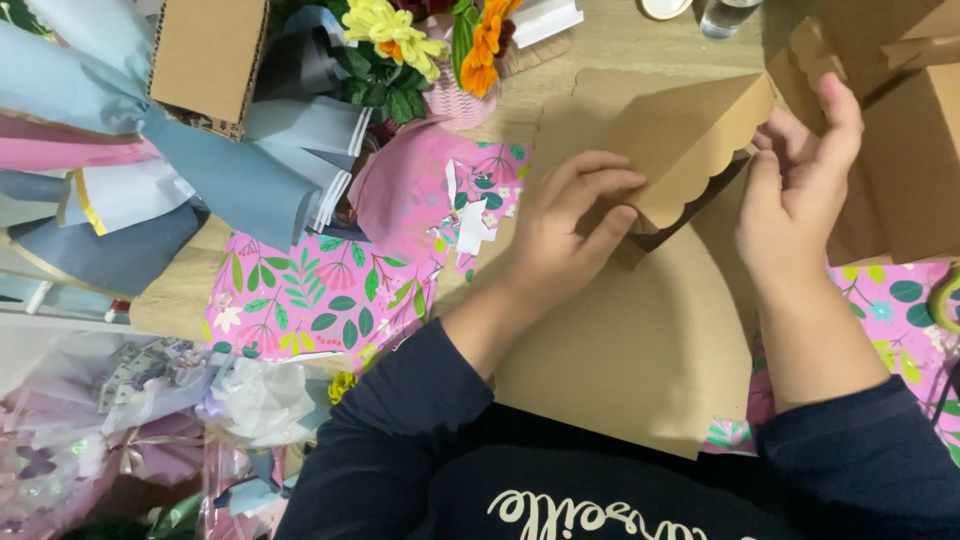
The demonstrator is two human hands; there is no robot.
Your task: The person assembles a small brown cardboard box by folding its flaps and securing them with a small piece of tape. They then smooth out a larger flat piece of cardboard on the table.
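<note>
Head view, both hands on a flat kraft cardboard box blank (640,340) lying on the bench (620,40), over pink floral wrapping paper (330,290). Left hand (565,235) presses down on a folded-up scalloped flap (690,130) of the blank, fingers curled over the flap's lower edge, grip narrow and pinching the card. Right hand (800,190) sits just beside the flap's right end, thumb and fingers raised, touching the card edge; grip half open, whether it actually clamps the card I cannot tell. Dark blue sleeves on both arms.

Containers: a brown cardboard box (205,55) top left, contents hidden. Another kraft box (905,130) at right, inside not visible. A pink woven basket (455,100) holds yellow and orange flowers (400,35) with green leaves. Blue and pink wrapping sheets (200,170) piled at left. Clear-wrapped bouquets (110,420) lower left. A clear glass (725,15) at the top edge, mostly cut off.
</note>
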